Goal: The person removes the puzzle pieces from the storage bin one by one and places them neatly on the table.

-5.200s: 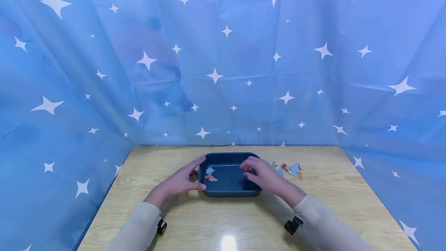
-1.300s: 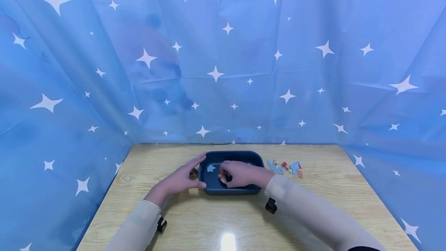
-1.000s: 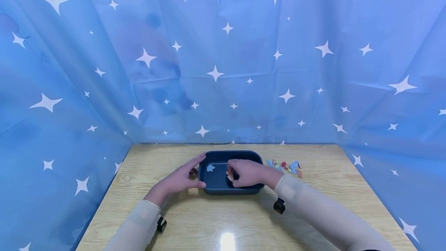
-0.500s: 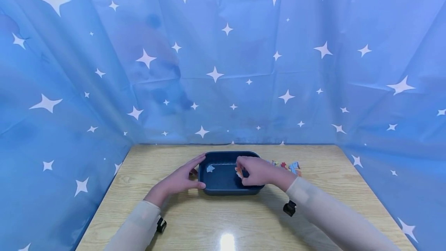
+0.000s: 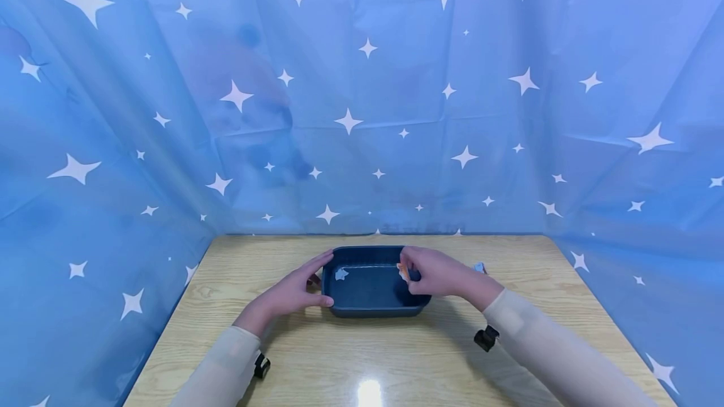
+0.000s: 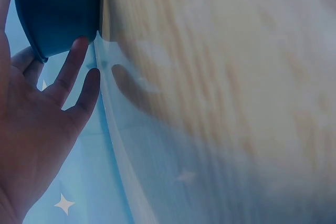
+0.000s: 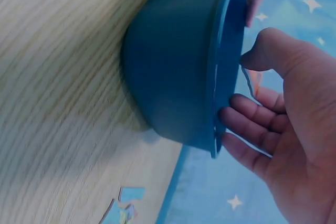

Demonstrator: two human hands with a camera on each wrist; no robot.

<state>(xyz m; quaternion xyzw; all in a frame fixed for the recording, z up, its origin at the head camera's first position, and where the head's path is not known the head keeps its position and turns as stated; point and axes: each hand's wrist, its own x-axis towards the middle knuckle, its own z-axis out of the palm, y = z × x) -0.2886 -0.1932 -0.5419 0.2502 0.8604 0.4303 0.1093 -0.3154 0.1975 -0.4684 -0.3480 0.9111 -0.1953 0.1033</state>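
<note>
A dark blue rectangular bin [image 5: 376, 313] stands on the table. Over its right end, my right hand [image 5: 440, 276] pinches an orange puzzle piece [image 5: 403, 272] between thumb and fingers; the right wrist view shows the thin edge of this piece [image 7: 253, 81] just past the rim. My left hand [image 5: 294, 294] rests against the bin's left end, thumb at the front corner and forefinger at the back corner. Its fingers look spread and nearly straight along the bin wall [image 6: 60, 9] in the left wrist view. One pale blue puzzle piece [image 5: 341, 274] lies inside, near the left end.
Several more puzzle pieces [image 7: 131, 194] lie on the wooden table [image 5: 339, 357] right of the bin, mostly hidden behind my right hand and wrist in the head view. A blue star-patterned curtain [image 5: 362, 162] hangs behind the table and at its sides.
The orange puzzle piece lay beside the pale blue one; my right hand has picked it up and carried it rightward across the bin to its right end. The left hand stays in place.
</note>
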